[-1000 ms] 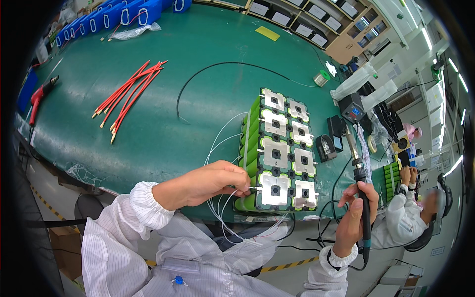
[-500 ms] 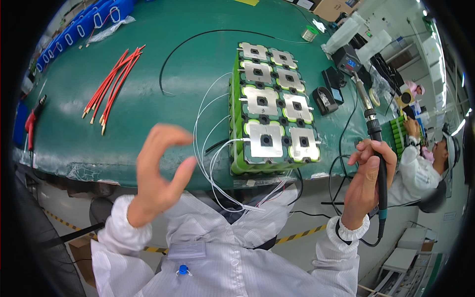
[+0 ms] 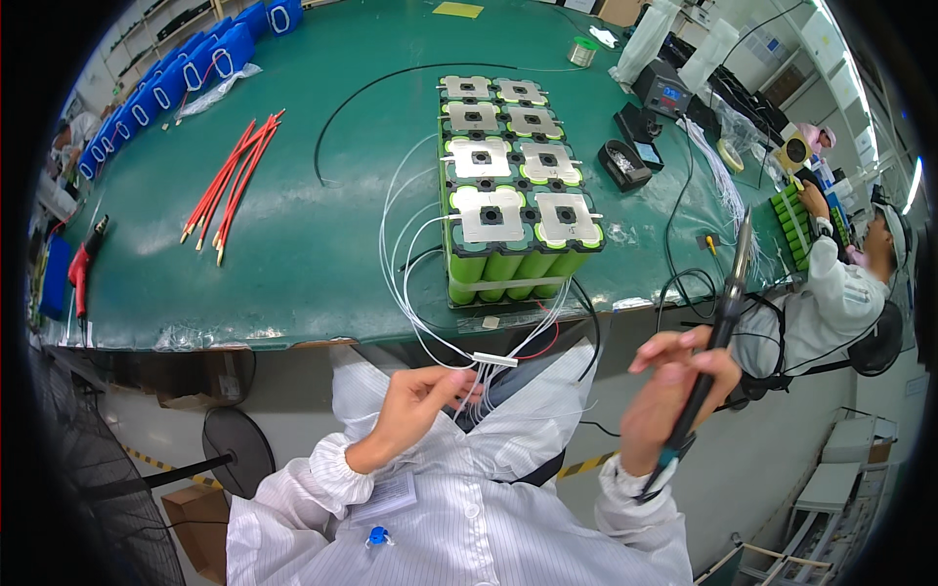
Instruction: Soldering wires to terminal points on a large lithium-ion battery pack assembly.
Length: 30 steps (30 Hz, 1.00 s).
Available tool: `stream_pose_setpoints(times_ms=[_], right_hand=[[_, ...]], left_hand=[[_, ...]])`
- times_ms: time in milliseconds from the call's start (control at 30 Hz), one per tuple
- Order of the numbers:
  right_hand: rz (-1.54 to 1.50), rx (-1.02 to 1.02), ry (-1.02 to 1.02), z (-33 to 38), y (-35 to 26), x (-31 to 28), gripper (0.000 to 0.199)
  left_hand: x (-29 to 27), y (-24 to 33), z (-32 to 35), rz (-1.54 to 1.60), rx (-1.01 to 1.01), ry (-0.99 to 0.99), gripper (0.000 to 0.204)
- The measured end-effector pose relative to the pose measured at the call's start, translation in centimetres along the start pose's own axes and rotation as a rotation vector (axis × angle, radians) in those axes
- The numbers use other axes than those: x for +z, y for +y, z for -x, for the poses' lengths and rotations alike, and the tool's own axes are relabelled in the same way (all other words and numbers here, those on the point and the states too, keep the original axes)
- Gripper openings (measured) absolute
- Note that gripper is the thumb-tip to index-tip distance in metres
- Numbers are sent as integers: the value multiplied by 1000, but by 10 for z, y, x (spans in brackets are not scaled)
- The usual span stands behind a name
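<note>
The battery pack (image 3: pixel 518 195) stood upright near the front edge of the green surface (image 3: pixel 293 303), in front of the seated person. A second earlier the left hand (image 3: pixel 418 405) had been at the tab on its near left corner; now it had dropped to the lap, beside the white wires (image 3: pixel 487 383) below a small white block (image 3: pixel 495 359). I took that to mean attention had passed from the tab to the loose wiring.

The pack's top showed eight silvery plates in two columns, each with a dark hole at its middle, set in a black frame. Green cells showed on the near side, crossed by a pale band. One white wire reached the near left tab, though I couldn't tell how firmly it was joined.

The left fingers were bent in among the strands; whether they pinched any, I couldn't see. The right hand (image 3: pixel 660 402) had its fingers loosely closed around a soldering iron (image 3: pixel 725 317), tip up and well apart from the pack.

Farther off lay red leads (image 3: pixel 244 161) to the left, and a soldering station (image 3: pixel 664 88) stood beyond the pack to the right.
</note>
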State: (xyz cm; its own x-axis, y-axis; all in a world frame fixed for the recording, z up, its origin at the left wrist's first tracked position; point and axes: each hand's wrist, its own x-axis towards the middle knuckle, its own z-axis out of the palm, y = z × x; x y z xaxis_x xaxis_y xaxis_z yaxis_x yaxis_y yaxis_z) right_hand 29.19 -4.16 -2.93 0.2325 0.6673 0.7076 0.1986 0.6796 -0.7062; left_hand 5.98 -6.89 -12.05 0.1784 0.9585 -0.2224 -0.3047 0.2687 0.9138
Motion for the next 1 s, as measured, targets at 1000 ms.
stream_pose_setpoints(times_ms=[1000], right_hand=[[249,-59,-160,71,30,42,67]], left_hand=[[-9,89,71,-566,84,-115,8]])
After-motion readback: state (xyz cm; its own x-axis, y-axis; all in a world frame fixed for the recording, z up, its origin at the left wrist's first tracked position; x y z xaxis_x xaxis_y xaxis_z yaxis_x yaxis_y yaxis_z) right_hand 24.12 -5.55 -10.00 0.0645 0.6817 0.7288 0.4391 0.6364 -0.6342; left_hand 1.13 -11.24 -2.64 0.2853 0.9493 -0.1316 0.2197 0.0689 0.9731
